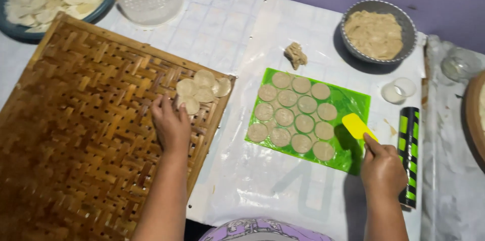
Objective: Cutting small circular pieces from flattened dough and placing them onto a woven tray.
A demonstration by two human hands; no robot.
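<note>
Head view. Purple patterned cloth [260, 230] sits nearest the lens at the bottom edge. Left hand [171, 122] lies palm down on woven bamboo tray [76, 130], fingers loosely spread, fingertips touching a pale dough disc [190, 104] beside four others at the tray's far right corner. Right hand [382, 166] closed around a yellow scraper [357, 126], blade over the green mat [353, 100] that carries rows of cut dough rounds [295, 114]. Black-and-green roller [408, 155] just right of that hand. Metal bowl of dough [378, 31] beyond.
</note>
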